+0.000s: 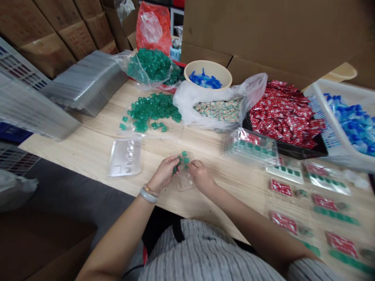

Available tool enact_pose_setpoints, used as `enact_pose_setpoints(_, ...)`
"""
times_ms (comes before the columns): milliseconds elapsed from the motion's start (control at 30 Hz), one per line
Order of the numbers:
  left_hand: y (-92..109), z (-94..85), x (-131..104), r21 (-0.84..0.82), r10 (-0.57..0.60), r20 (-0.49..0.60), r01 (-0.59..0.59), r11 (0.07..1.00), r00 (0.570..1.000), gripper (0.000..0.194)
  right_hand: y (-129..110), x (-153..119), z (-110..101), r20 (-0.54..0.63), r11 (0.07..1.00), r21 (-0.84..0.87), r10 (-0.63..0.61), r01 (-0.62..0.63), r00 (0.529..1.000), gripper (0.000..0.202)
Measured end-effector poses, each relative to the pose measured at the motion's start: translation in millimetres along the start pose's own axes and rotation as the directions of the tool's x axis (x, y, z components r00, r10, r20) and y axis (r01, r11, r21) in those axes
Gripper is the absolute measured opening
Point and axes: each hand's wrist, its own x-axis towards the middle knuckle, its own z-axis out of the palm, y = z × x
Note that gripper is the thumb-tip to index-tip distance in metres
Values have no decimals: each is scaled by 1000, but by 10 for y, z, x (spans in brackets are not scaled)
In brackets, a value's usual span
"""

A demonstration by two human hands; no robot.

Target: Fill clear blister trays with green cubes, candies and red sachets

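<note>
My left hand (164,173) is closed round several small green translucent square pieces (176,168). Just under both hands lies a clear plastic blister tray (186,182), with green square pieces (184,153) at its far end. My right hand (200,175) is at the tray's right side, fingers pinched together; what is between the fingertips is hidden. To the left, another clear tray (125,157) with moulded hollows lies apart on the table. Beyond my hands, a loose pile of the same green pieces (154,109) is spread on a plastic sheet.
A stack of clear trays (88,78) stands back left. Behind are a bag of green pieces (152,64), a cream bowl (208,64) and a bag of small patterned packets (219,109). Red sachets (284,113), filled trays (281,187) and a white basket (316,91) of blue items are right.
</note>
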Motion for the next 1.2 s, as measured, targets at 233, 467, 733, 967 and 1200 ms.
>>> enact_pose_setpoints(233, 40, -9, -5, -116, -65, 6, 66, 991, 998, 22, 44, -27, -30, -83, 974, 210, 105, -86, 991, 21)
enact_pose_setpoints(467, 196, 115, 60, 170, 167, 8, -166, 971, 986, 30, -21, 341, -425, -59, 696, 709, 220, -114, 974, 16)
enact_pose_setpoints(733, 378, 80, 102, 34, 169, 26, -170, 985, 985, 33, 1, 558, -570, 210, 279, 930, 127, -238, 969, 21)
enact_pose_setpoints(967, 271, 168, 63, 122, 182, 14, -182, 976, 983, 27, -39, 482, -521, 283, 207, 915, 281, -346, 917, 15)
enact_pose_setpoints(1200, 338, 156, -44, 128, 253, -104, -239, 963, 962, 24, 31, 403, -547, 202, 43, 968, 460, -249, 865, 19)
